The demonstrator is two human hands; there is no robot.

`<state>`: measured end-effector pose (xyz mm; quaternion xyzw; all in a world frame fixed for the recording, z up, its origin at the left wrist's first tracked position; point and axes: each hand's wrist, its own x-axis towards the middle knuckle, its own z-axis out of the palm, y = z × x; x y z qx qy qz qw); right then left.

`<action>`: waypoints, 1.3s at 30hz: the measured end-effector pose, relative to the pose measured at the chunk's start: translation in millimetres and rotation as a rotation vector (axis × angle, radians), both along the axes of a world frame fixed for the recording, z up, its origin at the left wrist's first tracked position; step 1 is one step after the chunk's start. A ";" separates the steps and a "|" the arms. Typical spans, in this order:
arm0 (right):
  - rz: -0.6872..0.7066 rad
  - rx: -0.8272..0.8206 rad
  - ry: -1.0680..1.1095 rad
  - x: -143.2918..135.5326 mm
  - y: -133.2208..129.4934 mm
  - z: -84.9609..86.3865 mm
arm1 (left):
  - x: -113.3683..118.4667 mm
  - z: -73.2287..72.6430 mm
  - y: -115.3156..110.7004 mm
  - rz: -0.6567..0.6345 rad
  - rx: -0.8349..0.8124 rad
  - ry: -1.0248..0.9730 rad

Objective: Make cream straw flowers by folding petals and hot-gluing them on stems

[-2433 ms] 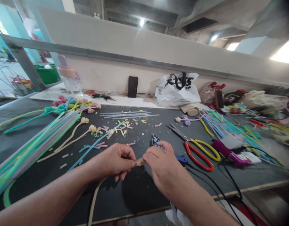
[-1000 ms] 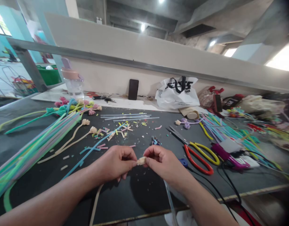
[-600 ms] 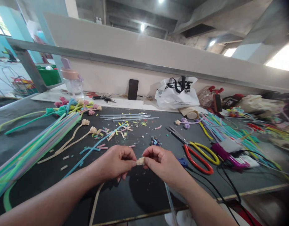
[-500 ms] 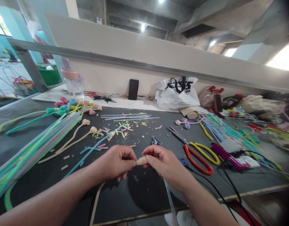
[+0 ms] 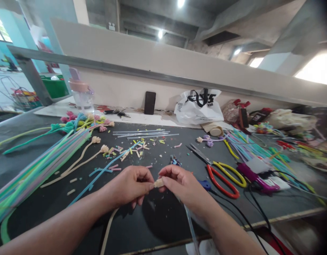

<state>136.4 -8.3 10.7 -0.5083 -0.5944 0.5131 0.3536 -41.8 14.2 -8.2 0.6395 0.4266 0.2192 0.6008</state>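
Between my two hands is a small cream fuzzy piece (image 5: 159, 183). My left hand (image 5: 135, 186) pinches its left end, and a cream stem (image 5: 109, 226) hangs below that hand to the table's front edge. My right hand (image 5: 176, 182) has thumb and fingers closed on the piece's right end. A clear stick (image 5: 190, 225) slants down from beneath my right hand. Left of my hands lie two cream stems with knotted heads (image 5: 104, 148) and a long blue stem (image 5: 107, 165). Short cut bits (image 5: 138, 153) are scattered beyond my hands.
Scissors (image 5: 223, 180) with red and yellow handles and a purple glue gun (image 5: 256, 179) with cords lie right. A stem bundle (image 5: 46, 164) covers the left. Behind stand a bottle (image 5: 82, 95), phone (image 5: 150, 103) and white bag (image 5: 198, 108).
The view has tilted and shifted slightly. Both hands still hold the cream piece close together, with hardly any change in their grip.
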 end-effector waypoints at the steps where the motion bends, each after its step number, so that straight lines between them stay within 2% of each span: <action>1: -0.005 -0.023 0.049 1.2 -0.3 3.2 | 0.9 0.9 -0.2 0.016 -0.026 -0.030; 6: 0.008 -0.131 0.232 4.6 -2.7 11.2 | 3.7 6.5 -1.5 0.065 -0.148 -0.189; 13: 0.026 -0.123 0.325 0.1 -5.5 4.6 | 4.3 1.9 -2.9 0.016 -0.193 -0.279; 19: 0.017 -0.061 0.253 -2.7 -7.2 6.1 | 4.5 0.5 -3.3 -0.029 -0.237 -0.355; 23: 0.082 -0.009 0.184 2.9 -6.4 10.6 | 1.5 2.9 -4.2 -0.109 -0.343 -0.465; 29: 0.206 0.104 0.092 7.7 -7.3 11.1 | 0.1 -0.5 -6.9 -0.223 -0.501 -0.459; 33: 0.275 0.175 -0.093 20.2 -7.6 17.7 | 0.2 -2.8 -7.4 -0.205 -0.546 -0.484; 39: 0.137 0.331 -0.663 63.2 -1.3 30.0 | -5.4 5.3 -6.5 -0.147 -0.594 -0.643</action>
